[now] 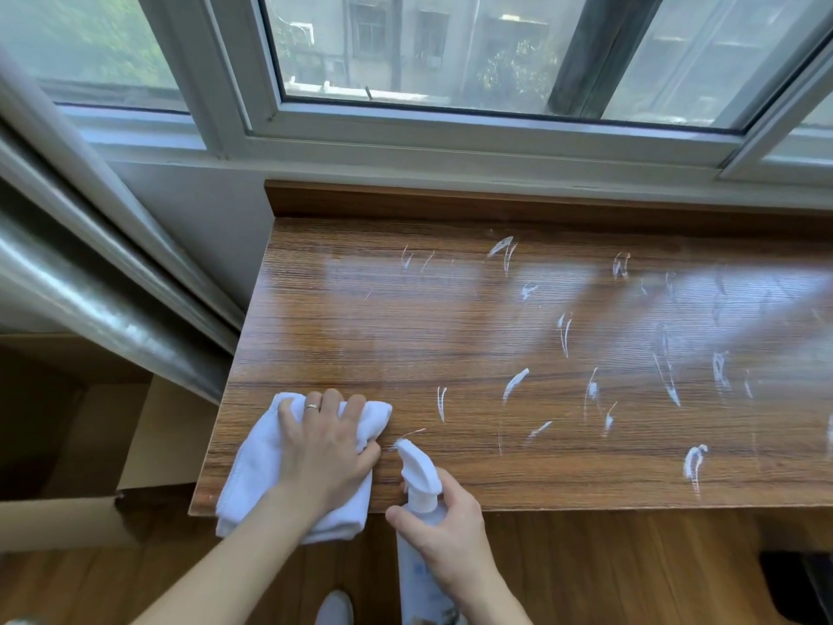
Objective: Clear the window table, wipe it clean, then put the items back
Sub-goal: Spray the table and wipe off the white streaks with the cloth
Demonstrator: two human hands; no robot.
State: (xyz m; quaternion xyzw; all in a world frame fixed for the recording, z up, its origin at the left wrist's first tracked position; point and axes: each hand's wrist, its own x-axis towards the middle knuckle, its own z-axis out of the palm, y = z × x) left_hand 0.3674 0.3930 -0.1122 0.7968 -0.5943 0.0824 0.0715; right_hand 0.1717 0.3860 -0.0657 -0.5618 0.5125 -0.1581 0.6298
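1. Table: a wood-grain top set under the window, with a raised wooden strip along its far edge. White foam streaks are scattered over the middle and right of the surface; the left part shows almost none.

2. Cloth: a folded white cloth lies on the near left corner of the table. Its near end hangs over the front edge.

3. Left hand: I press it palm down on the cloth. The fingers are spread and bend slightly over the far fold; the thumb lies against the cloth's right edge. A ring sits on one finger. The hand is flat on the cloth, not clenched around it.

4. Right hand: I grip the neck of a white spray bottle, fingers and thumb wrapped around it just below the head. The bottle is held in the air in front of the table's near edge, just to the right of the cloth. Its nozzle points up and left, over the table edge. The bottle body runs down toward the bottom of the view.

5. Surroundings: a cardboard box stands on the wooden floor to the left of the table. A shoe tip shows at the bottom, between my forearms.
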